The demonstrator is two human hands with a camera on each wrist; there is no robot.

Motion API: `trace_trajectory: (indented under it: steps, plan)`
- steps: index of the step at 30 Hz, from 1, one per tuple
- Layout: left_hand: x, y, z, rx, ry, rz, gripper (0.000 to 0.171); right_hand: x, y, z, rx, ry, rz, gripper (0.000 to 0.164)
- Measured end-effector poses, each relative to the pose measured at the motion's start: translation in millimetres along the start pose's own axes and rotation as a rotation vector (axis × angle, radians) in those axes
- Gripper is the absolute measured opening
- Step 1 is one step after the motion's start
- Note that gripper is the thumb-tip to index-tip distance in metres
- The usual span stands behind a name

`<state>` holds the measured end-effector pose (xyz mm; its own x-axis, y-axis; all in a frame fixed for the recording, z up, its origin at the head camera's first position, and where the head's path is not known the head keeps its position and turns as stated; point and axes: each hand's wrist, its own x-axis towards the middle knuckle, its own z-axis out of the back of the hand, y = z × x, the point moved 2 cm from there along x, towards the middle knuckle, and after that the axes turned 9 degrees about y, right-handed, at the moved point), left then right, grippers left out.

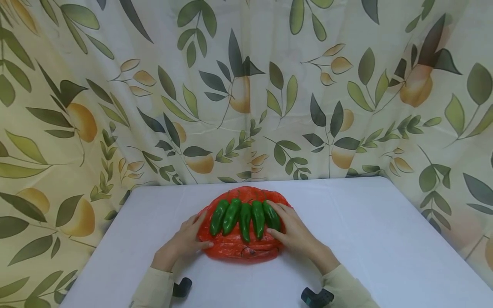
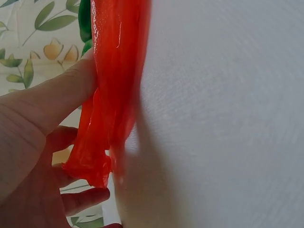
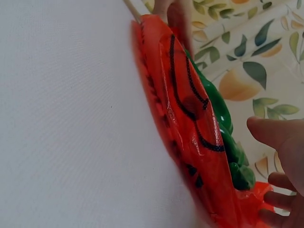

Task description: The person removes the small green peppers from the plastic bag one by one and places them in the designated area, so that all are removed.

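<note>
Several green chili peppers (image 1: 245, 221) lie side by side on top of a crinkled red plastic bag (image 1: 250, 253), stems toward the far side. My left hand (image 1: 186, 238) rests at the bag's left edge, fingers spread; in the left wrist view its thumb (image 2: 66, 92) touches the bag's upper edge and the fingers reach behind a loose corner. On the right side, my right hand (image 1: 294, 233) reaches over the bag's edge, with its index finger by the rightmost pepper's upper end. The right wrist view shows that thumb (image 3: 268, 130) extended and apart from the peppers.
A white table (image 1: 369, 222) bears the bag near its middle. Patterned curtains (image 1: 215, 107) with leaves and orange fruit hang behind and beside it. Small black devices (image 1: 317, 297) sit at both wrists. Dark printed lines mark the bag's near side.
</note>
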<state>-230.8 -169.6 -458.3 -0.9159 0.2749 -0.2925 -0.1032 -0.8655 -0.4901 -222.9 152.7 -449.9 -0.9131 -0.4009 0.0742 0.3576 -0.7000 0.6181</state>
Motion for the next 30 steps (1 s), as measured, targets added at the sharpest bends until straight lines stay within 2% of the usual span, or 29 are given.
trace_trajectory:
  steps: [7,19,30]
  plan:
    - [0.2,2.5,0.6,0.022,0.022,0.032,0.095,2.3,-4.8,-4.3,0.024,0.019,-0.006,0.076]
    - [3.4,6.1,2.1,0.078,0.03,0.044,0.09,1.9,-16.0,-8.5,0.056,0.058,-0.069,0.064]
    - [8.7,14.0,-4.1,0.083,0.024,0.032,0.091,-0.1,-18.4,-8.7,0.041,0.097,-0.075,0.055]
